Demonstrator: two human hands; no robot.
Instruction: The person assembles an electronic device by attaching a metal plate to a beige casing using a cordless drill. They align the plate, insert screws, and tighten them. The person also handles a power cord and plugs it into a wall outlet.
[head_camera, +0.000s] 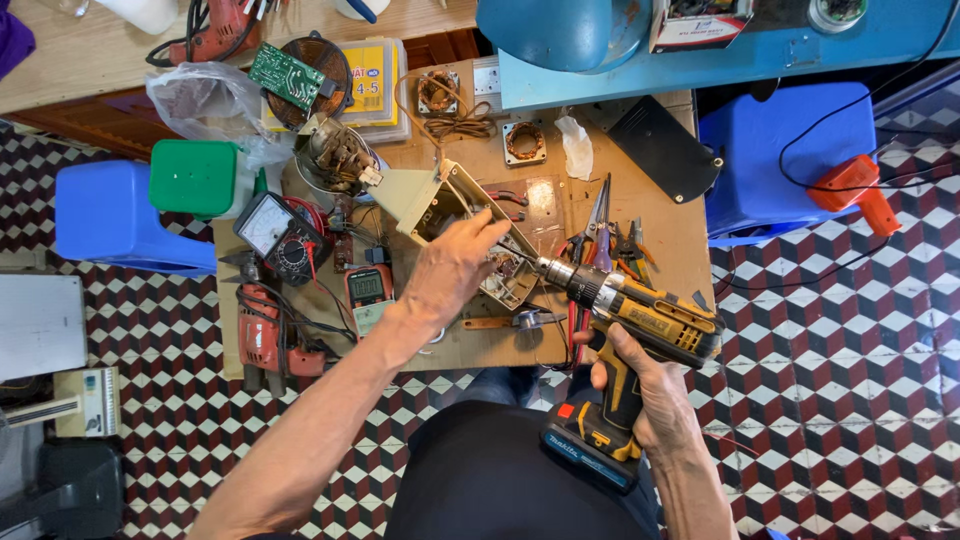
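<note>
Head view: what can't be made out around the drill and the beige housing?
- Drill bit tip: the cordless drill in the right hand points into the beige housing; too small to tell contact.
- Housing interior: partly covered by the left hand.
- Drill trigger: hidden under the right hand's fingers.
- Red drill at the top: cut off by the frame edge.

cordless drill (640, 330): yellow and black plastic body, slightly glossy; bright metal chuck at the front.
housing (450, 215): beige plastic shell, smooth and dull, under the left hand (455, 265).
counter (665, 230): bare wood board, matt, scuffed and stained.
pliers (600, 225): dark metal jaws, coloured plastic grips.
multimeter (275, 232): black plastic case, glossy clear dial cover.
stool (785, 150): blue plastic, smooth with soft sheen.
floor (850, 400): patterned tiles, smooth.
</note>
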